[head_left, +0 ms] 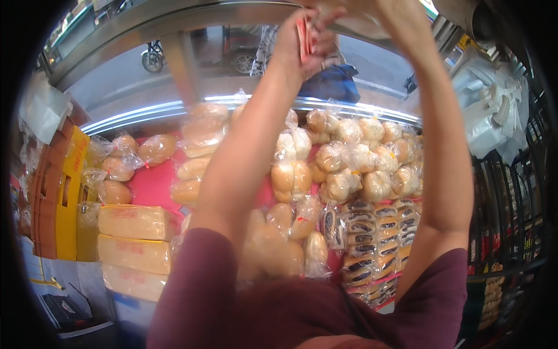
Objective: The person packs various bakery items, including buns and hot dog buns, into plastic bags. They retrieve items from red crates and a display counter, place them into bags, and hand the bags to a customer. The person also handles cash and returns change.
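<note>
Both my arms reach up and forward over a bread display to the far opening. My left hand (pixel 317 41) is closed around thin red-and-white folded papers (pixel 304 41) that look like banknotes. My right hand (pixel 357 14) is at the top edge beside it, blurred and partly cut off, so its fingers do not show clearly. Below my arms lie bagged round buns (pixel 349 131), bagged bread rolls (pixel 292 180), and dark-filled pastries (pixel 363 238) in rows. My left forearm hides some of the long loaves (pixel 203 131).
Wrapped block loaves (pixel 133 221) are stacked at the near left, next to yellow and brown crates (pixel 70 192). White plastic bags (pixel 488 104) hang at the right above a dark rack (pixel 505 215). Beyond the metal-framed opening, a person with a blue bag (pixel 331 84) stands by the street.
</note>
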Demonstrator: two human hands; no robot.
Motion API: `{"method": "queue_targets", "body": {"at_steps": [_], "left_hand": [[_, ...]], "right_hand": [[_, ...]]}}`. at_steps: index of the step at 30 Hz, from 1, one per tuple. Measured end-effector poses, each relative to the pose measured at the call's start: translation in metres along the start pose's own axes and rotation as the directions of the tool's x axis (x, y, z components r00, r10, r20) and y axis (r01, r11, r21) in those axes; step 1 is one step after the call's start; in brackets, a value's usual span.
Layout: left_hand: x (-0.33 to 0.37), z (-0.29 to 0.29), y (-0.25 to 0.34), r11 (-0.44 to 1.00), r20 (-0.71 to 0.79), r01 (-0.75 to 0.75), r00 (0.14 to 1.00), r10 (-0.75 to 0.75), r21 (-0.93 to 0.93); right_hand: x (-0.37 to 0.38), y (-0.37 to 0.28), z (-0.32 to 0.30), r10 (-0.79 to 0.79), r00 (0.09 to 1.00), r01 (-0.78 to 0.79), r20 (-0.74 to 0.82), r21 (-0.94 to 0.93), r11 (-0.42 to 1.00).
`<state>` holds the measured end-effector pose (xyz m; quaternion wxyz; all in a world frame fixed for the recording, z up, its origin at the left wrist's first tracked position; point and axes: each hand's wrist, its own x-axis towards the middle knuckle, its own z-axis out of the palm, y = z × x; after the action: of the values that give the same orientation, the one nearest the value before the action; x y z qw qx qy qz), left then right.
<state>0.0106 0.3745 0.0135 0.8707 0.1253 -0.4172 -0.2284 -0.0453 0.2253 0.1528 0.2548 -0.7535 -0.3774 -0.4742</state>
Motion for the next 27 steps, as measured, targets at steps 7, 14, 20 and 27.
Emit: {"method": "queue_targets", "body": {"at_steps": [7, 14, 20, 27], "left_hand": [[-0.001, 0.067, -0.043, 0.872, -0.531, 0.123, 0.83, 0.171, 0.473], [-0.132, 0.079, -0.199, -0.115, -0.433, 0.455, 0.885, 0.17, 0.883], [-0.184, 0.099, -0.231, -0.633, -0.08, 0.084, 0.996, 0.035, 0.769], [-0.148, 0.111, -0.201, -0.467, -0.661, 0.586, 0.751, 0.004, 0.662]], "right_hand": [[-0.178, -0.032, -0.022, 0.692, 0.658, -0.648, 0.297, 0.691, 0.319], [-0.331, -0.098, -0.002, 0.586, 0.366, 0.124, 0.723, 0.586, -0.801], [-0.392, -0.13, -0.008, 0.483, 0.528, 0.179, 0.698, 0.465, -0.867], [-0.385, -0.139, -0.017, 0.547, 0.397, -0.068, 0.737, 0.618, -0.783]]}}
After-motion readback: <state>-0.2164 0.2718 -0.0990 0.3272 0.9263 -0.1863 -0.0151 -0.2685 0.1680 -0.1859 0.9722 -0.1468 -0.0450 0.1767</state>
